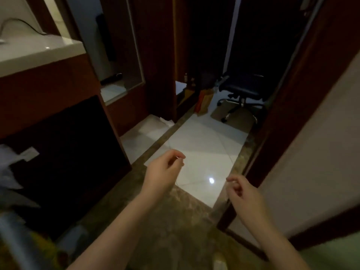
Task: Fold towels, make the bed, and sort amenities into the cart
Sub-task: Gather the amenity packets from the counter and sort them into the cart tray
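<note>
Bottom left corner: a blurred grey bar point(13, 242) with something yellow beside it, too smeared to name. Your right hand point(245, 193) is out over the brown marble border point(165, 221), fingers loosely curled, nothing visible in it. Your left hand point(165, 170) is a bit further ahead, at the edge of the white floor tiles point(204, 149). Its fingers are half curled, thumb and forefinger close, with a small glint at the tips; can't tell if it pinches anything. The hands are apart. On the left, a dark cabinet point(64, 152) sits under a white countertop point(39, 51), with crumpled white stuff point(7, 164) at its near side. Further on, a white cloth point(155, 123), maybe a towel, lies flat on the floor against the wooden partition point(155, 65). On the right is the door frame point(288, 123). Far back, in dim light: a brown paper bag point(204, 102), then an office chair point(243, 90).
</note>
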Motion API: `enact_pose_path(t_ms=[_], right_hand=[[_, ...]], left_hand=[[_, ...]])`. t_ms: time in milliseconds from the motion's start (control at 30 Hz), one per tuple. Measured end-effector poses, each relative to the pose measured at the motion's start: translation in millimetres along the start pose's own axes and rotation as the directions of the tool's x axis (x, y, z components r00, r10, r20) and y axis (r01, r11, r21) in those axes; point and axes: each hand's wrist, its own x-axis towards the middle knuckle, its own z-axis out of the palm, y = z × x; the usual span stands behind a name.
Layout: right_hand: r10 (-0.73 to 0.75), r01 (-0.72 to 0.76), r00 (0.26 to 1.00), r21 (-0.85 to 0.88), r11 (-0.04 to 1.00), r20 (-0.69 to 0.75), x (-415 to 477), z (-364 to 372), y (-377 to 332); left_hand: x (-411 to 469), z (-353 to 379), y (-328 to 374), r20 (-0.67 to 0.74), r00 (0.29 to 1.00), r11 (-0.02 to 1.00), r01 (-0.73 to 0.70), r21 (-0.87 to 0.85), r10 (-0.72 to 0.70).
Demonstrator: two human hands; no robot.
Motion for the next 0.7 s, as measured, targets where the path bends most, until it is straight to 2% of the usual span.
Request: enact_pose_path(t_ms=[67, 133, 200, 267, 400, 533, 600, 700], right_hand=[[-0.047, 0.049, 0.998, -0.053, 0.997, 0.028, 59.5, 1.0, -1.1], [-0.137, 0.145, 0.986, -0.083, 0.986, 0.093, 120.2, 10.7, -14.5], [-0.251, 0.266, 0.951, -0.062, 0.962, 0.183, 175.2, 25.2, -44.2], [-0.389, 0.402, 0.882, 0.007, 0.916, 0.267, 219.9, 46.8, -91.2], [-0.621, 0.612, 0.642, 0.188, 0.769, 0.449, 257.9, 101.3, -189.7], [-0.749, 0.701, 0.374, 0.362, 0.614, 0.546, 262.2, 160.3, -261.0], [-0.776, 0.717, 0.275, 0.417, 0.559, 0.568, 267.4, 190.9, -288.2], [-0.789, 0.735, 0.212, 0.439, 0.518, 0.576, 290.9, 238.0, -323.1]], left_hand=[[41.4, 3.8, -0.9, -0.066, 0.998, 1.0, -0.005, 0.014, 0.006], [77.1, -0.3, -11.2, -0.198, 0.98, 0.998, 0.046, 0.04, -0.037], [100.2, -11.5, -24.8, -0.366, 0.92, 0.988, 0.153, 0.003, -0.141], [110.8, -31.0, -36.8, -0.505, 0.831, 0.97, 0.234, -0.067, -0.236], [100.5, -77.1, -67.8, -0.687, 0.598, 0.903, 0.368, -0.224, -0.414], [87.7, -116.7, -104.7, -0.803, 0.324, 0.824, 0.462, -0.327, -0.5], [92.5, -137.0, -124.5, -0.812, 0.242, 0.793, 0.479, -0.375, -0.531], [123.1, -179.0, -150.0, -0.819, 0.211, 0.795, 0.454, -0.402, -0.534]])
